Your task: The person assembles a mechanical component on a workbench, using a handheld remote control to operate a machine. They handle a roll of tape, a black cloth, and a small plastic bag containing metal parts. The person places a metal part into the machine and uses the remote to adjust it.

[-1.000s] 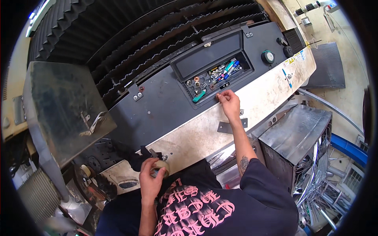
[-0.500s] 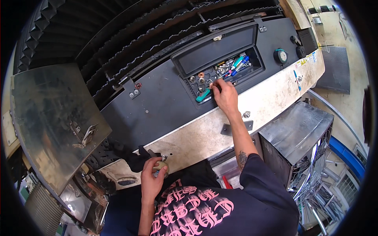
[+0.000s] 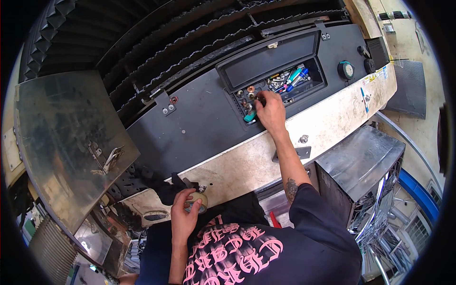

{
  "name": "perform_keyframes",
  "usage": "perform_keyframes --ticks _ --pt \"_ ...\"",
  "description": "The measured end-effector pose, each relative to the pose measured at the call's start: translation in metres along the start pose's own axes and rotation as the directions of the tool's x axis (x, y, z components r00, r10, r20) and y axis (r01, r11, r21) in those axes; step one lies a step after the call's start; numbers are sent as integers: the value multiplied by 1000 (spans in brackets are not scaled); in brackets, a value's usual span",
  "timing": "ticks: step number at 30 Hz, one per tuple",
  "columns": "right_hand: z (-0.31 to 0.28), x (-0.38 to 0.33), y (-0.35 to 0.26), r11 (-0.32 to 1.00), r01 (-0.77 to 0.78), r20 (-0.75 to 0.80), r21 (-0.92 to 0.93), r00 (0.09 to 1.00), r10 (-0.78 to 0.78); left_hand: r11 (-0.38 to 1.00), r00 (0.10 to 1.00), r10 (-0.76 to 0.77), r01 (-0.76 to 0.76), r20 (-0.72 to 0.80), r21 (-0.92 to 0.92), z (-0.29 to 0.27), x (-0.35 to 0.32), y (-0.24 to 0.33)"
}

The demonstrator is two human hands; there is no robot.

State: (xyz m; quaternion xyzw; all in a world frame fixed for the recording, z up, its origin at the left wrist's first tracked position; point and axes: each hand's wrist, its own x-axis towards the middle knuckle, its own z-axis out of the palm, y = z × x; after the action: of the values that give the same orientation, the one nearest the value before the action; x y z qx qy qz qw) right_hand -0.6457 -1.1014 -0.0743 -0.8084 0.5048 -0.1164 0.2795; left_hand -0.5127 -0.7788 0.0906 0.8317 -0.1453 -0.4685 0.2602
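Right now the biggest thing in my view is the dark machine panel (image 3: 199, 118), sloping up and away to the far right, with a worn cream ledge (image 3: 266, 156) along its near edge. To the left a hinged sheet-metal door (image 3: 61, 142) stands swung open; if I lean that way I judge a shoulder could knock it and jar everything on the ledge.

Set into the panel at far right is an open tray compartment (image 3: 280, 76), its lid raised behind it, crowded with small fittings and coloured-handled tools (image 3: 292, 78). My right hand (image 3: 270, 111) is stretched out to the tray's left part, fingers bent down and closed in a pinch among the round nozzle-like pieces (image 3: 244, 95). I cannot tell whether it actually has one, because the fingertips cover the spot. The risk I see is a small piece slipping from that pinch and rolling down the sloped panel, over the ledge and out of sight. A teal-handled tool (image 3: 250, 115) lies just beside the hand and could be nudged out as well.

Near me, my left hand (image 3: 185, 216) is wrapped loosely around a small pale round part (image 3: 197, 202), resting at the ledge's near edge beside a black rag (image 3: 166, 187). With my eyes on the tray, that grip could slacken and the part could drop.
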Motion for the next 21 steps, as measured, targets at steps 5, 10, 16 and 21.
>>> perform_keyframes --ticks 5,10,16,21 --pt "8 3 0 995 39 41 -90 999 -36 1000 1000 16 -16 1 3 -2 1 -4" --pt "20 1 -2 985 43 -10 -165 999 -46 1000 1000 24 -24 -5 -17 -3 2 -6" --pt "23 3 7 982 68 9 -177 998 -67 1000 1000 3 -4 -8 -19 -4 -1 -7" --pt "25 5 7 992 73 -120 -102 989 -85 1000 1000 19 -20 -18 -12 -5 0 -11"
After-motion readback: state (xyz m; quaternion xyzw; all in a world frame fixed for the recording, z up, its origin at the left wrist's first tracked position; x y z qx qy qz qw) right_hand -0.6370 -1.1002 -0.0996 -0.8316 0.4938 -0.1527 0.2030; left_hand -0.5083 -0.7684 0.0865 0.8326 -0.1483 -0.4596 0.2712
